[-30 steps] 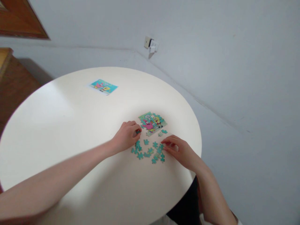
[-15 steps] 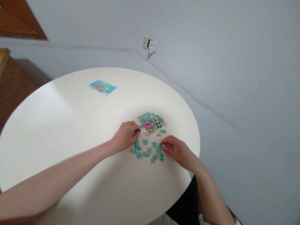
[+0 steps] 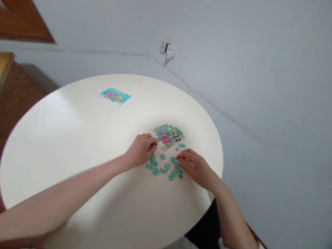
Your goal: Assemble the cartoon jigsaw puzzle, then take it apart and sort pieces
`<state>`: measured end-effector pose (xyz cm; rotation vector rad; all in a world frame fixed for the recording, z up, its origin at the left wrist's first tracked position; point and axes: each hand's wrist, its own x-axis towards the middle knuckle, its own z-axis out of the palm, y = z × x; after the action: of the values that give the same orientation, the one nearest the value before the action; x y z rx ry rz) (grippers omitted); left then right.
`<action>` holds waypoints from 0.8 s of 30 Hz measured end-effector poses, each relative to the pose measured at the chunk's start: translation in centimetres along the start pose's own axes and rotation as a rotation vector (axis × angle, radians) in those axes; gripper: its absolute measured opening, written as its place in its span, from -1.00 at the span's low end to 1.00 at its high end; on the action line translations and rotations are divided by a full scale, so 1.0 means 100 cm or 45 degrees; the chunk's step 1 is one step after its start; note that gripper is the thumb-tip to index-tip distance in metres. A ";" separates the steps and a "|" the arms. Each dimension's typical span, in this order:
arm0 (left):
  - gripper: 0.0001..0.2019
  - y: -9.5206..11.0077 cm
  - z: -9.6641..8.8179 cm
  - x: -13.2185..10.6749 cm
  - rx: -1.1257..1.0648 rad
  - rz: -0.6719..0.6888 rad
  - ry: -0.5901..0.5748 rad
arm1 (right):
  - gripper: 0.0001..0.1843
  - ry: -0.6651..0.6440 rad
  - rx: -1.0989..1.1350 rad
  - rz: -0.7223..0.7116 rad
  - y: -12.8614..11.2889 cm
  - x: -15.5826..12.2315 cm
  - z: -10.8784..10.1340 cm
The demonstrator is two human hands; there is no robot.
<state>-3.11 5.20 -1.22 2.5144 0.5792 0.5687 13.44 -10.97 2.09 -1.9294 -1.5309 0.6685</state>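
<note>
A partly joined jigsaw puzzle (image 3: 168,135) with cartoon figures lies on the round white table (image 3: 85,138). Just left of its lower corner is my left hand (image 3: 144,148), thumb and fingertips pinched on a puzzle piece that they mostly hide. Loose teal puzzle pieces (image 3: 156,171) are scattered between my hands, nearer to me than the joined part. At the right side of this scatter, my right hand (image 3: 195,166) hovers low with thumb and fingers apart, its fingertips close to or touching several pieces. Two loose pieces (image 3: 178,148) lie just below the puzzle's right corner.
Farther back on the table lies a printed picture card (image 3: 116,95) with the same cartoon figures. Behind the table is a pale wall with a socket and white plug (image 3: 169,51). Brown wooden furniture (image 3: 20,86) stands at the far left.
The whole view has shifted slightly, moving the table and puzzle a little to the right. My right fingers have shifted slightly left over the pieces; my left hand keeps its pinch.
</note>
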 end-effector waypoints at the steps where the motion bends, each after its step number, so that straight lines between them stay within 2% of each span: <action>1: -0.83 0.000 0.000 0.000 0.004 -0.004 -0.003 | -0.88 0.022 0.000 -0.011 -0.001 0.000 0.001; 7: -0.84 0.001 -0.001 0.000 0.005 -0.017 0.001 | -0.91 0.071 -0.023 -0.109 -0.015 0.003 0.010; 17: -0.82 0.002 -0.001 0.000 -0.055 -0.054 0.027 | -0.82 -0.139 -0.198 -0.179 -0.048 0.004 0.028; 24: -0.83 -0.001 0.001 0.000 -0.166 -0.074 0.093 | -0.87 -0.166 -0.213 -0.215 -0.050 0.009 0.037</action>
<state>-3.07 5.25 -1.29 2.3554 0.6192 0.6576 7.63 -8.78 3.06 -1.8795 -1.8598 0.6193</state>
